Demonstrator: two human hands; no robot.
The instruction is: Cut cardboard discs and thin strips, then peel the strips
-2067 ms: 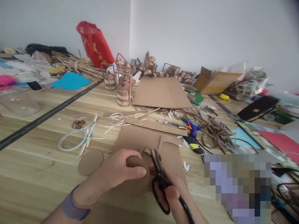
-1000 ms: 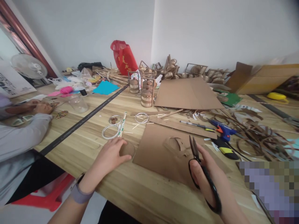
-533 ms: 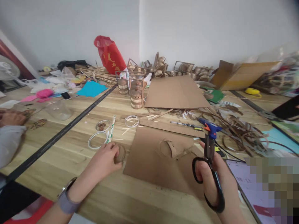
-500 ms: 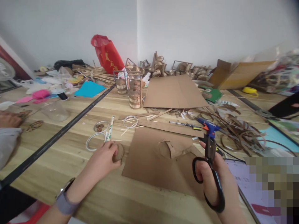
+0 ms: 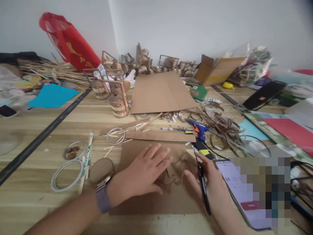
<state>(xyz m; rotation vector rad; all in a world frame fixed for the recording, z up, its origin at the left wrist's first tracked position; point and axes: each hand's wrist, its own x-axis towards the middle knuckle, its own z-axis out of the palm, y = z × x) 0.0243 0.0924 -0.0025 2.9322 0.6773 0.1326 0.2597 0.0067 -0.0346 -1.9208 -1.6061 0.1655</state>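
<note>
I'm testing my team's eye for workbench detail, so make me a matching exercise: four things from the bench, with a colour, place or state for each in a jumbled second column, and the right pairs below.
Column one
1. scissors
2. bag
3. glue gun
4. cardboard disc

Column two
A. blue and orange
B. lying flat near the watch
C. in the right hand
D. red with gold print

Right pairs
1-C, 2-D, 3-A, 4-B
</note>
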